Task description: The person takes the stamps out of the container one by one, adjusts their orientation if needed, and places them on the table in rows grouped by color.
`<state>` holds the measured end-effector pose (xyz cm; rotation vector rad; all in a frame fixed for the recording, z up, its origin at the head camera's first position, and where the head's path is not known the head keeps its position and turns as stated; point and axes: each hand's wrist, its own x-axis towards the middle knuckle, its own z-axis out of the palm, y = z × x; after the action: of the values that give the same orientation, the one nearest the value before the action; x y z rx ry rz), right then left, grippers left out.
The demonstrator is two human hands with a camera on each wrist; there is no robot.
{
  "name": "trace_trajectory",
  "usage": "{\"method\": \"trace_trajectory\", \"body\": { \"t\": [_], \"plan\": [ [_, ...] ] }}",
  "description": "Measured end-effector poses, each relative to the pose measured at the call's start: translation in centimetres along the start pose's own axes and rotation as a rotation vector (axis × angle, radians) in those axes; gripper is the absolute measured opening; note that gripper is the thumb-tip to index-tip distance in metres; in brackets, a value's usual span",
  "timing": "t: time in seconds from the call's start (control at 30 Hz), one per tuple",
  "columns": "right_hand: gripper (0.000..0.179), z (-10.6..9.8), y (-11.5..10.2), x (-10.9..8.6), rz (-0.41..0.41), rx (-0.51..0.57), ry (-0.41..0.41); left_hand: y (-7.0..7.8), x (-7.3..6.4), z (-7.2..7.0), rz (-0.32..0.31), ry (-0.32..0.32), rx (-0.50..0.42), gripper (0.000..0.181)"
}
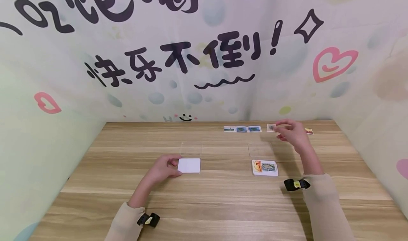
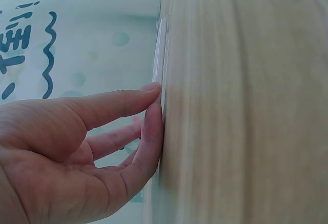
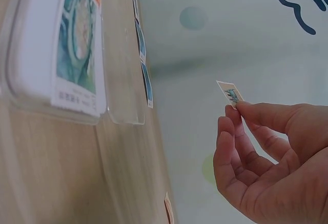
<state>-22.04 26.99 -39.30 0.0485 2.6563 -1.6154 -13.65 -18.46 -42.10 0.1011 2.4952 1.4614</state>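
Note:
My right hand is raised over the back right of the table. Between thumb and forefinger it pinches a small stamp with a pale border and a grey-blue figure. Its other fingers curl inward beneath. My left hand rests low at the left edge of a stack of blank white cards, thumb and forefinger gripping that edge. Seen from the left wrist, the stack is edge-on, close over the wood. A second stack, picture stamps on white cards in a clear case, lies nearer me than the right hand.
Three stamps lie in a row along the table's back edge, by the printed wall cloth. Another stamp shows just right of the right hand. Two clear plastic lids lie behind the card stacks.

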Motion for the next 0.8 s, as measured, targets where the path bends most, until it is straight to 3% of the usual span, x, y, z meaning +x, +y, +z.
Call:
{"method": "trace_trajectory", "body": {
  "t": [0.8],
  "plan": [
    [0.044, -0.79, 0.8, 0.31, 0.02, 0.02, 0.007, 0.21, -0.19, -0.16, 0.015, -0.006, 0.013, 0.053]
  ]
}}
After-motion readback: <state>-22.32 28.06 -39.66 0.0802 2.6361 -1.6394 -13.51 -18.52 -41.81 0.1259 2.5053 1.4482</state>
